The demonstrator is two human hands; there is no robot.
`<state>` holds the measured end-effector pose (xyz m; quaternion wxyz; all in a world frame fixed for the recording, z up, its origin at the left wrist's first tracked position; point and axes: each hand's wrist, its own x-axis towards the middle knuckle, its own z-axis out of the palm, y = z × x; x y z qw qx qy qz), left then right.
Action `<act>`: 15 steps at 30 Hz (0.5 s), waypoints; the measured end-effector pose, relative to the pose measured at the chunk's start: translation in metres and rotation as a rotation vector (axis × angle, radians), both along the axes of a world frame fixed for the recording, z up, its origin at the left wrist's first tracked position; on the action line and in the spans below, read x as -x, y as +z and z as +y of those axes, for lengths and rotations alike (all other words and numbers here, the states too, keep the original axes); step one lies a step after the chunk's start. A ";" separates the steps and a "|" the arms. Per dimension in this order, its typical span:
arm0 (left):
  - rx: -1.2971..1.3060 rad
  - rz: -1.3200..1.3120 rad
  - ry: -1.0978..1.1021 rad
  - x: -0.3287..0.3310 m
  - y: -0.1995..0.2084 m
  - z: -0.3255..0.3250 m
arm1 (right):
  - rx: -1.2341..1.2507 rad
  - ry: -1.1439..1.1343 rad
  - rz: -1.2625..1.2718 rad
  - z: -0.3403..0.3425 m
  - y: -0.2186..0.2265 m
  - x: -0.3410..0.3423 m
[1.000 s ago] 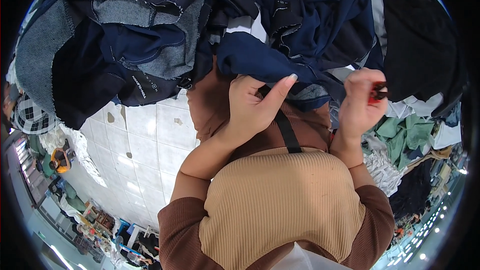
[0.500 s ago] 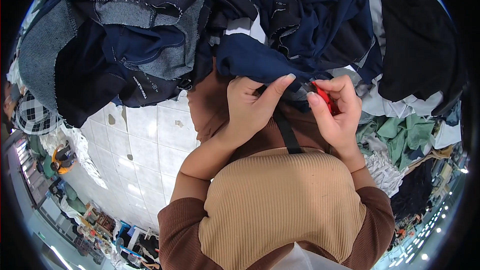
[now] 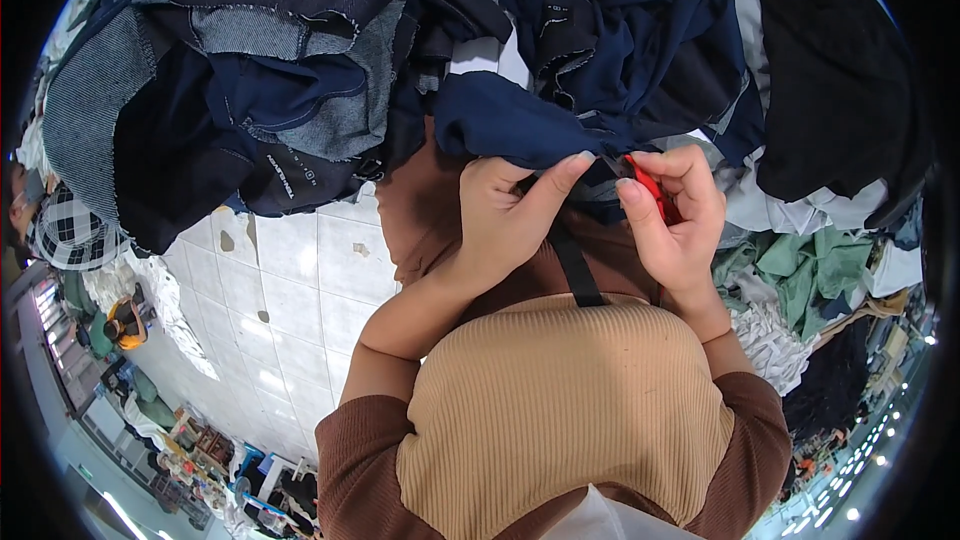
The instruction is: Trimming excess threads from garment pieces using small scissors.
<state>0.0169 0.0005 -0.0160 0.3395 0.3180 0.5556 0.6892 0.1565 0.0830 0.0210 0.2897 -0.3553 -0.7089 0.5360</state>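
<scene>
Navy fabric [image 3: 505, 120] of a garment stretches across my lap, its near edge pinched between the thumb and fingers of my left hand [image 3: 515, 208]. To the right, my right hand [image 3: 685, 212] is closed around red-handled thread snips [image 3: 645, 180]. Their tips point toward the fabric edge beside my left thumb; whether the blades are touching the cloth I cannot tell. Just beyond, more of the navy garment [image 3: 650, 50] lies bunched, with dark panels and a pale raw edge.
Dark navy garments with grey denim-like undersides [image 3: 100, 105] are heaped at the left. Black cloth [image 3: 840, 90] lies over pale fabric at the right, above green cloth pieces [image 3: 810, 275]. Tiled floor [image 3: 290, 310] shows at my left, with a distant person [image 3: 125, 323] beyond.
Both hands have shifted very slightly right, keeping their holds on the fabric and the snips. The view has moved a little; otherwise the garments lie as before.
</scene>
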 end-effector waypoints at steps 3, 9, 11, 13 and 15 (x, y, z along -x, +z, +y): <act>0.008 0.013 -0.001 -0.001 -0.001 0.000 | -0.101 0.016 -0.001 0.002 -0.001 0.002; 0.007 -0.018 0.004 -0.003 -0.002 0.001 | -0.081 0.001 0.004 0.002 -0.004 0.002; -0.007 -0.019 0.009 -0.002 -0.002 0.001 | 0.096 -0.027 0.095 0.001 -0.004 0.000; 0.017 0.002 0.001 -0.001 -0.001 0.000 | 0.126 -0.041 0.222 0.003 -0.006 -0.003; 0.013 -0.016 -0.006 -0.002 -0.003 0.000 | 0.198 -0.035 0.303 0.005 -0.007 -0.004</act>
